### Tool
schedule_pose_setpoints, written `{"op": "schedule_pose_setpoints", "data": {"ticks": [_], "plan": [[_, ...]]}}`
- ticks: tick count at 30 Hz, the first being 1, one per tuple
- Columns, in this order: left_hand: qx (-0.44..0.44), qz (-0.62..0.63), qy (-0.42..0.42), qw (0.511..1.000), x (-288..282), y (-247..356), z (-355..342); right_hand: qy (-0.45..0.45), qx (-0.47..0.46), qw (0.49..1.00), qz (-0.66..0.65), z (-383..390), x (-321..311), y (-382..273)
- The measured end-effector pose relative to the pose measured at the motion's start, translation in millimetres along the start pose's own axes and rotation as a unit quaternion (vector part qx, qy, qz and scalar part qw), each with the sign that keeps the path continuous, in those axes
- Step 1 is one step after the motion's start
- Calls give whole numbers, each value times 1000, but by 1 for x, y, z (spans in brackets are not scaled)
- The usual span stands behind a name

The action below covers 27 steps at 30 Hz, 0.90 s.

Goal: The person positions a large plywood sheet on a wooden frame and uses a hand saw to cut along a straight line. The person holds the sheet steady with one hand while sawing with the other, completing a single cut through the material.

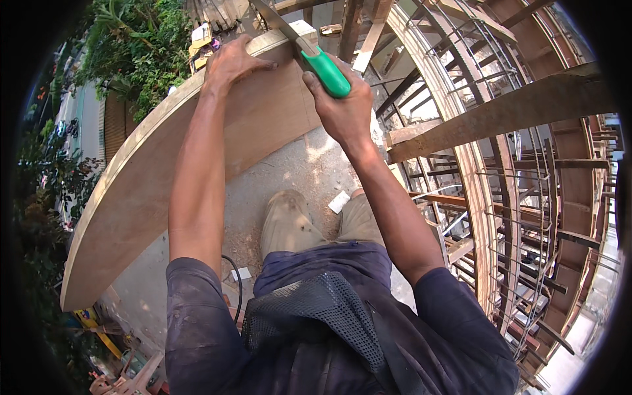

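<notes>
My right hand is wrapped round the green handle of a handsaw. The saw's metal blade runs up and left from the handle, across the far end of a large plywood panel. That panel stands on edge, with a pale wooden strip along its top that looks curved here. My left hand grips the top edge a little left of the saw, thumb stretched along the near side; its other fingers are partly hidden beyond the edge. A pale wood block sits beside the blade.
On the right, wooden formwork holds steel reinforcing bars, with a broad plank jutting in. Green plants lie beyond the panel. A dark cable and a white scrap are on the dusty concrete floor.
</notes>
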<state>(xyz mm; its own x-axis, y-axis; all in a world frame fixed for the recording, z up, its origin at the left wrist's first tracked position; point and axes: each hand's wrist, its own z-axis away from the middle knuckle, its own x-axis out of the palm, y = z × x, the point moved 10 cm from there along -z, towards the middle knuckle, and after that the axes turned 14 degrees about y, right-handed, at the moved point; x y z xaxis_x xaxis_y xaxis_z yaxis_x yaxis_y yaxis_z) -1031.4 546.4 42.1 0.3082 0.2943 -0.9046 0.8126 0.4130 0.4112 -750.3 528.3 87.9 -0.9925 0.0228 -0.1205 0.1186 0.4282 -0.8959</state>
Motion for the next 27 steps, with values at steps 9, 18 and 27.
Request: {"op": "schedule_pose_setpoints", "data": {"ticks": [9, 18, 27], "plan": [[-19, -45, 27, 998, -5, -40, -8, -54, 93, 994, 10, 100, -83, -2], [28, -45, 51, 997, -13, -7, 10, -8, 34, 999, 30, 35, -21, -9], [23, -84, 77, 993, -9, -41, -12, -40, 60, 997, 6, 67, -36, -1]]}}
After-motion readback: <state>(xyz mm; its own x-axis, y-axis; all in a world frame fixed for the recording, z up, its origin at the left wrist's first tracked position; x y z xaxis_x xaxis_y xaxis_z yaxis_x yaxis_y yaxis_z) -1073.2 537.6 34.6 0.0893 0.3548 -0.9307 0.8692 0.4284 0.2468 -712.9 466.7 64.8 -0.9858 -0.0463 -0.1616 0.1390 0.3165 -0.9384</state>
